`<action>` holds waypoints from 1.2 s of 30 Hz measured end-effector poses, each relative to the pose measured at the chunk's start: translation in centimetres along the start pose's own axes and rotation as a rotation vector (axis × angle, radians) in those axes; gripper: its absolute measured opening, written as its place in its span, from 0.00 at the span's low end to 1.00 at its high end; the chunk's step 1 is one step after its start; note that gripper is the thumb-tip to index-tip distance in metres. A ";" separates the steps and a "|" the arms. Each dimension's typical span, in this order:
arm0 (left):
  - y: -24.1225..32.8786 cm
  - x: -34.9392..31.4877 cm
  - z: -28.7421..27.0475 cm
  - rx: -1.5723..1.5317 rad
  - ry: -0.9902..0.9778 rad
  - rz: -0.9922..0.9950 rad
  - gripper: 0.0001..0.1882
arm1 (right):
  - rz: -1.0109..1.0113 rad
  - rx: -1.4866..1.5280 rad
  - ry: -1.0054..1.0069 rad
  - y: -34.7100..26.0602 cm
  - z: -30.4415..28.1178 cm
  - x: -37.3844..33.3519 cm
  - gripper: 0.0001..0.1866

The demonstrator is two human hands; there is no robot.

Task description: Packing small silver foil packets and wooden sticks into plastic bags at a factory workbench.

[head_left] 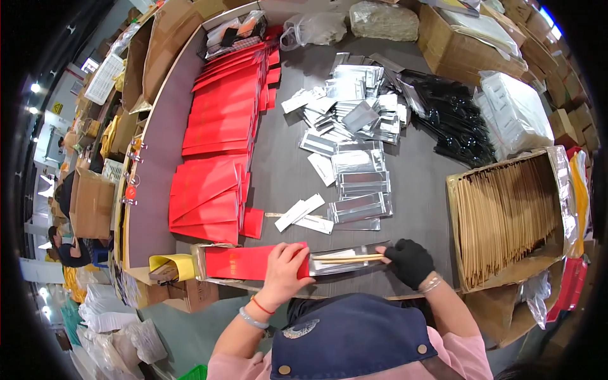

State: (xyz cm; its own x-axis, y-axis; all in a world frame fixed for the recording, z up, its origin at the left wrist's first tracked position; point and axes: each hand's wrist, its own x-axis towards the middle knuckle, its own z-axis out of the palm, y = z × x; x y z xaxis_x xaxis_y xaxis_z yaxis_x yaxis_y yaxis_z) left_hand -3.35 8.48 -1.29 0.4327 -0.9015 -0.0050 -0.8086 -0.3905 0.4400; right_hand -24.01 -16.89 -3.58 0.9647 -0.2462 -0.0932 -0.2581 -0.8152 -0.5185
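Note:
My bare left hand [285,269] grips the right end of a red paper sleeve [237,262], which lies flat along the table's near edge. In a black glove, my right hand [410,263] holds the right ends of a pair of wooden chopsticks [348,258]. Their left ends point at the sleeve's right end. Under and around the chopsticks lies a clear plastic packet with white and dark contents [370,250]; its right end is partly hidden by my glove. At the sleeve's left end is a cardboard piece with a yellow band [177,266].
Red sleeves [218,120] lie in overlapping rows at the left. Flat clear-and-white packets [361,164] are spread mid-table. Black wrapped spoons [449,117] are heaped at the far right. A cardboard box of chopsticks [453,221] stands at the right. A low partition [155,164] borders the left.

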 end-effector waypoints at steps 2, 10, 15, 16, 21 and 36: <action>1.4 1.2 0.8 -0.035 0.007 0.015 0.39 | -0.082 0.072 0.075 -1.8 2.1 1.9 0.10; 2.9 2.8 1.9 -0.015 0.009 0.069 0.39 | 0.100 0.381 0.281 -2.7 6.2 2.6 0.15; 2.1 3.6 1.0 -0.064 -0.044 0.125 0.40 | -0.154 0.180 0.262 -6.1 2.6 4.9 0.29; 2.2 3.7 0.5 -0.043 -0.124 0.143 0.37 | -0.119 0.054 0.193 -5.7 1.5 4.8 0.31; 3.2 4.9 -1.6 0.106 -0.114 0.266 0.25 | -0.155 -0.068 0.103 -5.1 0.0 4.6 0.34; 0.0 0.7 2.8 0.074 0.191 -0.415 0.43 | 0.123 -0.077 0.302 -3.8 -3.7 1.9 0.33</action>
State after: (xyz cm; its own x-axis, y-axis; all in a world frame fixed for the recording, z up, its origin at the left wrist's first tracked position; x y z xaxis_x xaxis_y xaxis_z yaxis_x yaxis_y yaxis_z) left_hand -4.19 7.32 -3.80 0.7857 -0.6186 0.0015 -0.5752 -0.7295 0.3700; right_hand -21.34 -16.22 1.31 0.8702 -0.4801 0.1107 -0.3861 -0.8040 -0.4522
